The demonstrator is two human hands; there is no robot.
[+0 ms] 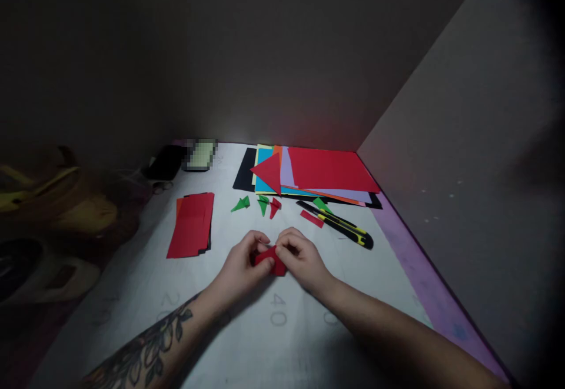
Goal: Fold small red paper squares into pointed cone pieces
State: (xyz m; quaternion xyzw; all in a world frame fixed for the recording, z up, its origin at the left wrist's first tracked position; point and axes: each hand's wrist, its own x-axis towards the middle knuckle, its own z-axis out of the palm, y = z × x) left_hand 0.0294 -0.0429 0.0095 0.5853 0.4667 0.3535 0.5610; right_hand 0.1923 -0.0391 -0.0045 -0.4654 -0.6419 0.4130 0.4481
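A small folded piece of red paper (276,267) is between my two hands, just above the white table surface. My left hand (247,262) grips its left side, thumb on top. On the upper right edge, my right hand (302,259) pinches the same paper with thumb and fingers. Small folded paper shapes lie just beyond my hands: a green one (241,203), another green one (263,204) and a red one (274,207). To their right rests a black and yellow utility knife (339,226), beside a red paper strip (312,219) and a green scrap (322,205).
Coloured paper sheets (331,168) are piled at the back, with a red triangle (270,172) on top. A smaller stack of red paper (190,225) lies left. Behind it are a phone-like object (200,155) and a dark object (166,163). Walls border the back and right.
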